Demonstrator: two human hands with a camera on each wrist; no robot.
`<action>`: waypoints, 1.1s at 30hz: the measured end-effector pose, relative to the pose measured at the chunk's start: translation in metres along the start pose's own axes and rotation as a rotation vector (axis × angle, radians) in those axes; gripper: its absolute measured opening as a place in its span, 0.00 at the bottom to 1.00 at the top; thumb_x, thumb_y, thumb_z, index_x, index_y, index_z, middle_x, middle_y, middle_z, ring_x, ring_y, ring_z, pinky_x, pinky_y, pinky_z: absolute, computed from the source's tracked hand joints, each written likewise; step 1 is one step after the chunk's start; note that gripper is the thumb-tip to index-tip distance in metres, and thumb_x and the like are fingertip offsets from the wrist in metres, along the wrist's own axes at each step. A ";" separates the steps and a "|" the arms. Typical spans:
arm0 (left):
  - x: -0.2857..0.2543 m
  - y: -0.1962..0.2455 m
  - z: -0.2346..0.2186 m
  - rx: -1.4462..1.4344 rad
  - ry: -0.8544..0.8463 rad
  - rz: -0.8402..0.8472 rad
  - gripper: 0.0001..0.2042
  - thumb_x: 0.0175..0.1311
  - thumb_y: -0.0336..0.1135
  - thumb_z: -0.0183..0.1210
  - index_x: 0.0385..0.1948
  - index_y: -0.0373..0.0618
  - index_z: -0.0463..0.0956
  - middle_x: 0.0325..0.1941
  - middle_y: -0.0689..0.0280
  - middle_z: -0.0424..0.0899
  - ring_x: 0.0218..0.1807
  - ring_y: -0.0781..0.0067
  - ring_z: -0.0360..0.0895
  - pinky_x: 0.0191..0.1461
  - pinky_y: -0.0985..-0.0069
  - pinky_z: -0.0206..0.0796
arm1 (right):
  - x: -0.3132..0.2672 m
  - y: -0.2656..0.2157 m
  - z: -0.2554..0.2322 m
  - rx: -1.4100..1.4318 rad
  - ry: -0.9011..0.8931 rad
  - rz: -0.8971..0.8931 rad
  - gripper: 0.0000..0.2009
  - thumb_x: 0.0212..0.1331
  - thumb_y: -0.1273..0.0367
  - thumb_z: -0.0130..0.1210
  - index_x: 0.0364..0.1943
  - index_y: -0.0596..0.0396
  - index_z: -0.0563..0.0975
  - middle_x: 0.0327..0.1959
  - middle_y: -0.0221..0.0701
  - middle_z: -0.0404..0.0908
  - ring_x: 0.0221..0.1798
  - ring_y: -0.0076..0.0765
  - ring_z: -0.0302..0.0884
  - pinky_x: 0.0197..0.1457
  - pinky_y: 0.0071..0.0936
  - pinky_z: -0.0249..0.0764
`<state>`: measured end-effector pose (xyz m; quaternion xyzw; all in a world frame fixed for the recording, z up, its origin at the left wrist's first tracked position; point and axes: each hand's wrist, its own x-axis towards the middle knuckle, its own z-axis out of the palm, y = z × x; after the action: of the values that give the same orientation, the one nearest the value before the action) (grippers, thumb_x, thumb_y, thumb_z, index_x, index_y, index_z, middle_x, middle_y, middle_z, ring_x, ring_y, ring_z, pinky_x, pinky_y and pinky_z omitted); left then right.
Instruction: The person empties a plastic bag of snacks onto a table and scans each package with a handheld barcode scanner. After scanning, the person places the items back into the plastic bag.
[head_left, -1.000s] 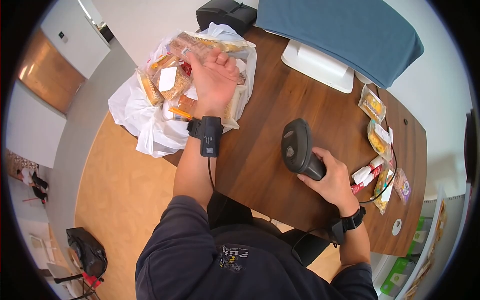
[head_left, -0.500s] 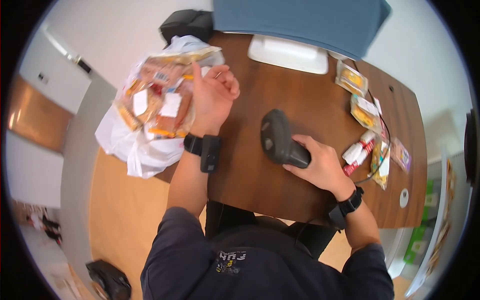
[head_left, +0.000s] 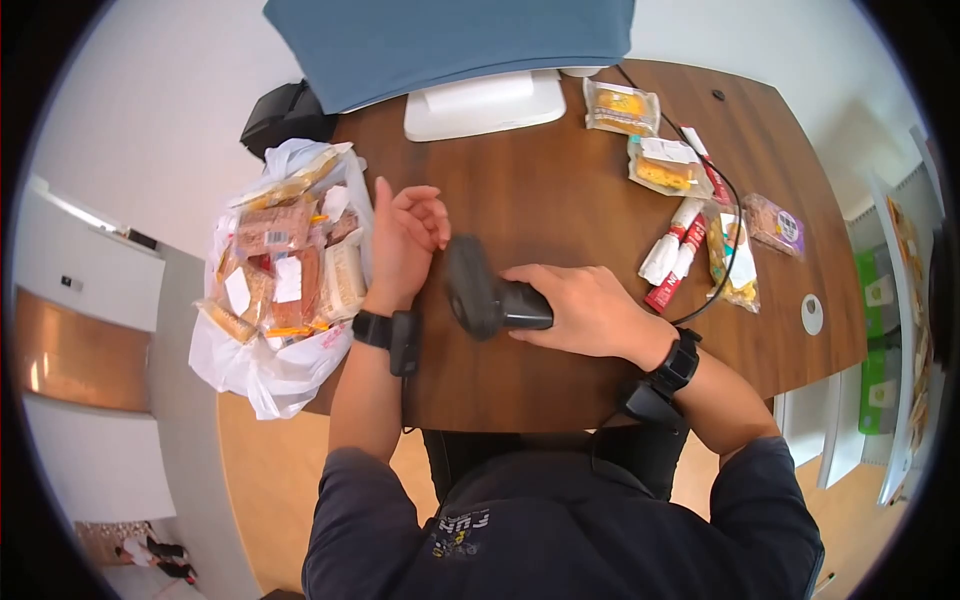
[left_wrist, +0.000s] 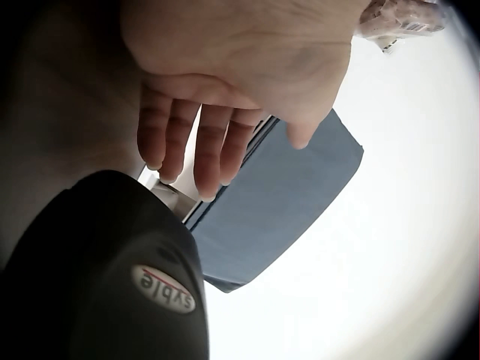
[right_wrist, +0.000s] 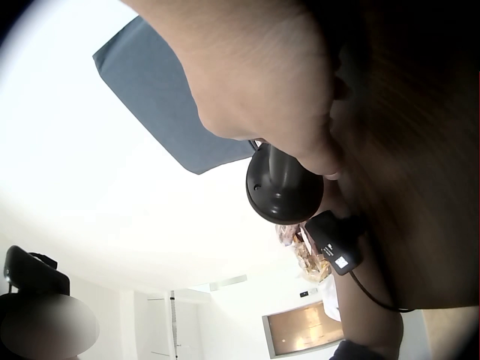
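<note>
My right hand (head_left: 590, 310) grips the handle of a black barcode scanner (head_left: 472, 290) over the table. The scanner's head points left, close to my left hand (head_left: 405, 245). That hand holds nothing; its fingers are loosely bent and its thumb stands apart. In the left wrist view the scanner (left_wrist: 112, 255) looms large below the hanging fingers (left_wrist: 214, 142). The right wrist view shows the rounded scanner head (right_wrist: 285, 191) beyond my right hand (right_wrist: 262, 82). Left of my left hand sits a white plastic bag (head_left: 265, 375) full of packaged breads and snacks (head_left: 275, 228).
Several wrapped snacks (head_left: 668, 170) and red-and-white tubes (head_left: 680, 260) lie on the right of the wooden table (head_left: 540, 200). A black cable (head_left: 738, 215) curves past them. At the back stand a blue-covered screen (head_left: 450, 45) on a white base (head_left: 490, 110) and a black device (head_left: 285, 118).
My right hand has brought the scanner leftward, close to my left hand. The left hand has come away from over the bag to its right side. The head view has turned.
</note>
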<state>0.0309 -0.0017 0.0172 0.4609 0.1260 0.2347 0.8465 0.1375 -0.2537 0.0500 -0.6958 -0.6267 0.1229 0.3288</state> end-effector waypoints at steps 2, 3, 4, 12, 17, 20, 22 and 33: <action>0.001 -0.003 0.002 0.014 0.008 -0.002 0.31 0.74 0.63 0.36 0.39 0.42 0.77 0.28 0.64 0.79 0.28 0.70 0.75 0.33 0.76 0.66 | 0.000 0.000 -0.001 0.008 -0.003 -0.009 0.25 0.51 0.58 0.66 0.53 0.49 0.74 0.41 0.37 0.84 0.43 0.47 0.82 0.45 0.40 0.78; 0.001 -0.002 0.002 0.022 -0.003 -0.016 0.29 0.75 0.61 0.37 0.40 0.42 0.77 0.27 0.64 0.78 0.29 0.71 0.75 0.35 0.76 0.66 | 0.001 -0.001 -0.002 0.008 0.003 0.001 0.25 0.51 0.59 0.66 0.53 0.49 0.74 0.42 0.37 0.84 0.43 0.47 0.82 0.45 0.39 0.78; 0.000 -0.002 0.001 0.027 0.016 -0.003 0.29 0.75 0.61 0.37 0.40 0.42 0.77 0.27 0.64 0.78 0.29 0.71 0.75 0.35 0.76 0.66 | 0.002 -0.002 -0.002 0.015 -0.007 -0.019 0.25 0.51 0.59 0.66 0.53 0.49 0.74 0.42 0.37 0.84 0.43 0.47 0.82 0.45 0.39 0.78; 0.006 -0.018 0.006 0.336 0.076 -0.017 0.21 0.74 0.52 0.47 0.39 0.41 0.78 0.31 0.65 0.81 0.31 0.75 0.77 0.39 0.79 0.70 | -0.001 0.003 0.002 0.006 0.062 0.020 0.25 0.51 0.58 0.65 0.54 0.49 0.73 0.41 0.38 0.84 0.42 0.47 0.83 0.44 0.40 0.79; 0.015 -0.029 0.011 0.576 0.087 0.048 0.14 0.73 0.43 0.54 0.36 0.39 0.78 0.33 0.65 0.81 0.34 0.77 0.78 0.42 0.80 0.72 | -0.001 0.005 0.001 0.032 0.071 0.055 0.26 0.53 0.56 0.64 0.54 0.50 0.72 0.40 0.39 0.84 0.43 0.48 0.83 0.44 0.41 0.79; 0.024 -0.031 0.019 0.500 0.068 0.082 0.11 0.71 0.39 0.57 0.36 0.38 0.79 0.34 0.66 0.82 0.35 0.78 0.78 0.43 0.80 0.71 | -0.002 0.006 -0.002 0.058 0.058 0.081 0.26 0.53 0.56 0.64 0.54 0.50 0.72 0.40 0.40 0.84 0.43 0.49 0.83 0.45 0.41 0.78; 0.034 -0.037 0.030 0.887 0.076 0.267 0.10 0.68 0.37 0.59 0.39 0.38 0.80 0.35 0.68 0.82 0.37 0.80 0.76 0.42 0.83 0.68 | 0.000 0.007 -0.002 0.111 0.092 0.081 0.26 0.51 0.56 0.66 0.54 0.50 0.73 0.38 0.40 0.84 0.42 0.49 0.83 0.44 0.41 0.78; 0.095 -0.057 0.026 0.865 0.090 0.365 0.11 0.64 0.36 0.62 0.35 0.36 0.81 0.31 0.65 0.86 0.33 0.79 0.78 0.42 0.79 0.70 | 0.005 0.009 -0.012 0.235 0.159 0.156 0.26 0.51 0.58 0.66 0.53 0.55 0.75 0.40 0.45 0.84 0.45 0.53 0.82 0.51 0.43 0.77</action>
<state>0.1398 0.0017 -0.0157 0.7754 0.1656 0.3255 0.5152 0.1527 -0.2521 0.0542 -0.7066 -0.5241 0.1651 0.4458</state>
